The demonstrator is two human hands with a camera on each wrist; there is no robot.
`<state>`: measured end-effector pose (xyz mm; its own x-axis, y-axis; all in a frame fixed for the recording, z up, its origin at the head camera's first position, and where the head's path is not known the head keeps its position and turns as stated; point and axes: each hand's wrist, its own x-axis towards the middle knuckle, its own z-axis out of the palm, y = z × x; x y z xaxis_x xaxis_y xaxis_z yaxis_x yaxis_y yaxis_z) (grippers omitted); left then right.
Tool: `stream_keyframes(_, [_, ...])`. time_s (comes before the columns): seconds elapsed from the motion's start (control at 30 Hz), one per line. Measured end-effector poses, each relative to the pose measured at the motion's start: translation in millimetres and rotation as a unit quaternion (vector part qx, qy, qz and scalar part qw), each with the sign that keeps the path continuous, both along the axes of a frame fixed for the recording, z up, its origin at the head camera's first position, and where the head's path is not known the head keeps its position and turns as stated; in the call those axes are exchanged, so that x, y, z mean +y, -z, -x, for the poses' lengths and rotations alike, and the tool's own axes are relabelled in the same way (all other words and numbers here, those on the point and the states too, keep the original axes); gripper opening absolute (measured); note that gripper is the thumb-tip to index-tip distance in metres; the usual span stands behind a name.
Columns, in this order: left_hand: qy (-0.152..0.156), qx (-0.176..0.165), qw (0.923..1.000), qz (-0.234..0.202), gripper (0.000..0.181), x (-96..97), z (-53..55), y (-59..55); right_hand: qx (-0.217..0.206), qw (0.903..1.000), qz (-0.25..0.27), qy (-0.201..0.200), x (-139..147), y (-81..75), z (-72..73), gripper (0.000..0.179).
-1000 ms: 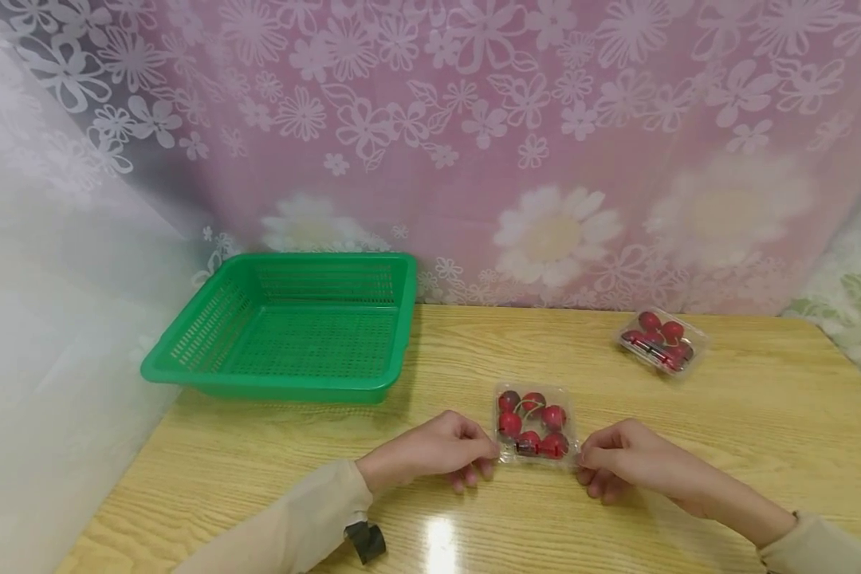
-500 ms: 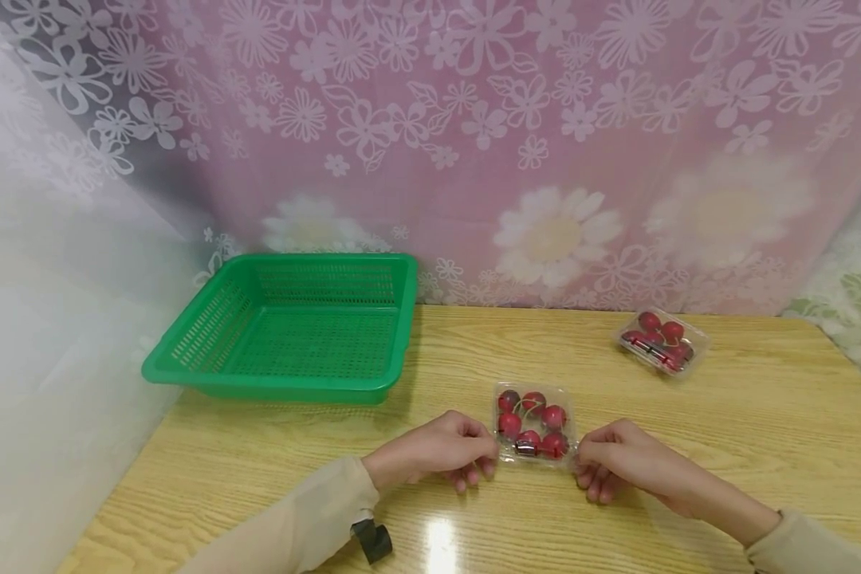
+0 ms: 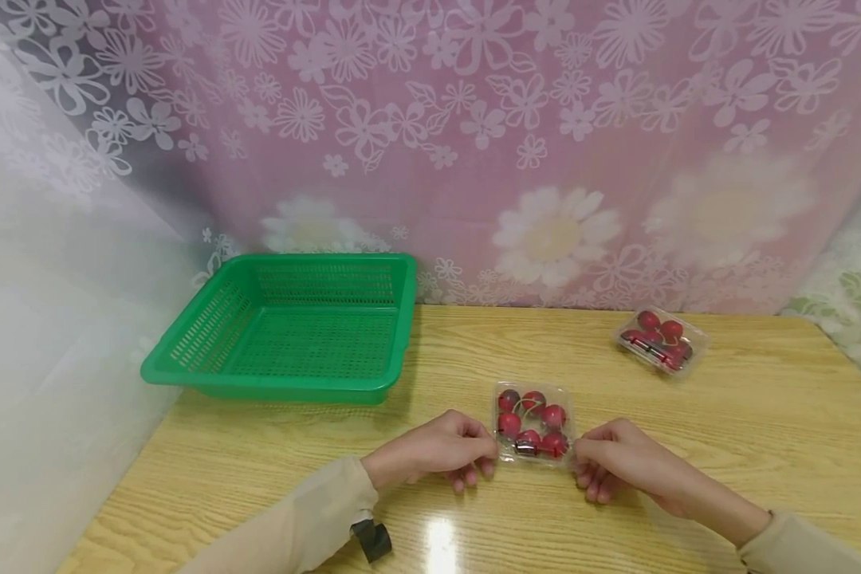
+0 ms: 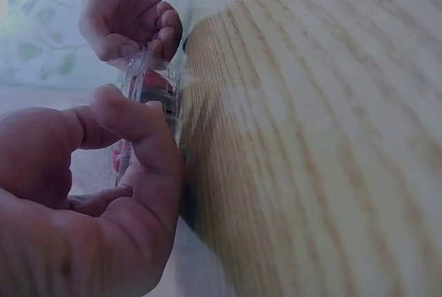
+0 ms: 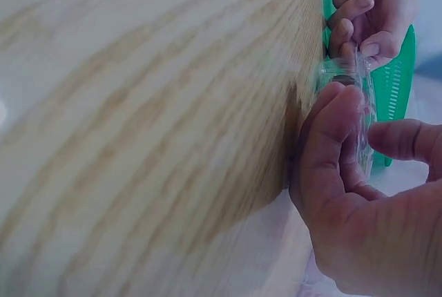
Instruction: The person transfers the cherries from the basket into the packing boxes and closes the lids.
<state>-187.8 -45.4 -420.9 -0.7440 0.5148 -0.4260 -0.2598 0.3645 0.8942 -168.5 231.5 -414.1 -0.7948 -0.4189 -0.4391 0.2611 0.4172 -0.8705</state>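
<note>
A clear plastic clamshell box [image 3: 534, 426] of red cherries lies on the wooden table, its near edge between my two hands. My left hand [image 3: 441, 448] pinches the near left corner with thumb and curled fingers. At the near right corner my right hand [image 3: 627, 461] grips the rim the same way. Seen side-on in the left wrist view, the box [image 4: 153, 88] looks closed and sits low at the tabletop. In the right wrist view, the thumb of my right hand [image 5: 352, 193] is at the lid side and its fingers wrap the front, partly hiding the box.
A green plastic basket [image 3: 395, 351] with slotted walls stands at the back left, nothing inside it. Toward the back right lies a second clear box of cherries [image 3: 662, 341]. A pink flowered curtain [image 3: 459, 175] hangs behind the table [image 3: 760, 399].
My right hand has shifted very slightly left against the box corner. The left sleeve has moved a little to the right. The box and basket stay in place.
</note>
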Motion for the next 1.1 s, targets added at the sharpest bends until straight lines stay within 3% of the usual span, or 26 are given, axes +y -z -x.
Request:
stream_keyframes(0.93, [0.013,0.013,0.9998,0.006,0.016,-0.6,-0.6,-0.6,0.014,0.9980,-0.061,-0.005,-1,-5.0,0.6,0.022])
stream_keyframes(1.03, [0.015,0.035,0.9992,0.013,0.018,-2.3,-2.0,-2.2,0.067,0.9898,-0.125,-0.004,0,-10.5,0.7,0.021])
stream_keyframes(1.1, [0.023,0.091,0.9947,0.043,0.018,-4.0,-4.2,-3.5,0.146,0.9721,-0.183,-0.004,0,-15.4,0.4,0.019])
